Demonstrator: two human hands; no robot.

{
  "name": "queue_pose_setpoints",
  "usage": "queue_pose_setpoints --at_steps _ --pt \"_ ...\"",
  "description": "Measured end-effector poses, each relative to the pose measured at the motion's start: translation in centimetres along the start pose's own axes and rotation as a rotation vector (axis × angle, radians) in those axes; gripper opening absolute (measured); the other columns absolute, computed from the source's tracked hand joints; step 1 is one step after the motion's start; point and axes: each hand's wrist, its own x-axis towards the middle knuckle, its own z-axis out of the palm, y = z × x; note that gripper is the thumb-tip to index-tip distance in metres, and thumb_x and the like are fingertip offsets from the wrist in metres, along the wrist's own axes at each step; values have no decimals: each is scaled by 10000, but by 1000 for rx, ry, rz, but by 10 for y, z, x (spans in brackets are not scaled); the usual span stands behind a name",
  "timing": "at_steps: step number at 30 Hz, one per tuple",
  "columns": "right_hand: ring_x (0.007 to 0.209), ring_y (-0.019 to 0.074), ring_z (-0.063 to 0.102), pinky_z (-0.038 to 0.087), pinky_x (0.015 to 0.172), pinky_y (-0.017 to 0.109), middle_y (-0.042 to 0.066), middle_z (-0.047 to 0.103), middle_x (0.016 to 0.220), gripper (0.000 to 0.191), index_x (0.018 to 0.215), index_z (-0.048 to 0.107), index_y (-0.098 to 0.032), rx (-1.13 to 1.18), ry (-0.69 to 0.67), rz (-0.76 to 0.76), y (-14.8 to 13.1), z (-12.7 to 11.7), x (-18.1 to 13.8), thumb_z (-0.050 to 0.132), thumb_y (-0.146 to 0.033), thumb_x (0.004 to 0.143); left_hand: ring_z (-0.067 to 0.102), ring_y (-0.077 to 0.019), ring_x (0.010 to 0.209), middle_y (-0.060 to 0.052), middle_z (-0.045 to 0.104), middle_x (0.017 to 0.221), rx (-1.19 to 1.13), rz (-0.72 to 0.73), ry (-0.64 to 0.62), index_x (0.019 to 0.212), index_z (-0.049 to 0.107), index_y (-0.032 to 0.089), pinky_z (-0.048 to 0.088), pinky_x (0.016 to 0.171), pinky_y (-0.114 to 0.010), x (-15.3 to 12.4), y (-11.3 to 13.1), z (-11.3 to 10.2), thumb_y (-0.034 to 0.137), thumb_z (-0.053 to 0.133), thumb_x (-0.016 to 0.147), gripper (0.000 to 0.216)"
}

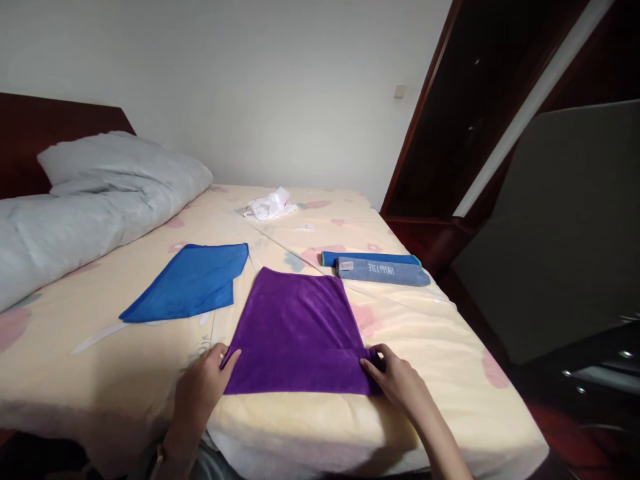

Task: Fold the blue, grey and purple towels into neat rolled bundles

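A purple towel (300, 320) lies spread on the bed in front of me, with a crease running across its near part. My left hand (203, 380) pinches its left edge close to the near corner, thumb on top. On the opposite edge, my right hand (393, 373) grips the cloth between thumb and fingers. To the left rests a flat blue towel (193, 283) with an uneven, notched right side. Beyond the purple towel at the right, a grey-blue rolled or folded towel (383, 271) with lettering lies against a blue one with green trim (370, 258).
The bed (430, 333) has a cream patterned sheet. A crumpled white plastic bag (271, 204) sits near the wall. A grey quilt (110, 193) is heaped at the left by the dark headboard (60, 127). Dark wooden furniture (430, 133) stands past the bed's right edge.
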Motion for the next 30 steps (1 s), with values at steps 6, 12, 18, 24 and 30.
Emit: queue_pose_setpoints --at_steps 6,12,18,24,30 --pt "1086 295 573 438 931 408 105 615 1187 293 1134 614 -250 24 150 -372 -9 -19 -13 602 -341 856 650 -270 925 -120 703 996 -94 284 224 1056 680 190 471 834 -369 6 -6 5 391 458 945 320" --pt "1244 288 489 397 1048 395 82 541 1333 487 1175 639 -275 152 -133 -566 -9 -20 -19 664 -192 696 562 -260 1237 -59 602 1338 -448 507 -97 1202 661 301 464 1057 -380 3 -14 0 315 636 819 384" --pt "1104 259 595 450 986 364 75 653 1175 267 1090 669 -241 282 -75 -523 -11 -19 -12 575 -275 842 434 -226 1385 -8 514 1457 -523 495 -273 1315 595 308 358 1164 -401 3 -34 -5 36 519 639 732" --pt "1081 268 613 486 943 359 75 662 1187 341 1143 650 -232 422 -151 -456 -2 -19 -12 615 -309 813 384 -215 1417 -2 531 1443 -592 485 -338 1292 614 283 302 1188 -424 4 -40 -10 9 483 618 740" --pt "1175 292 578 444 1026 394 82 644 1248 341 1137 674 -235 425 -141 -475 12 -12 -7 637 -303 804 397 -209 1409 -18 533 1441 -674 424 -367 1218 667 268 293 1194 -426 2 -38 -13 74 498 706 574"
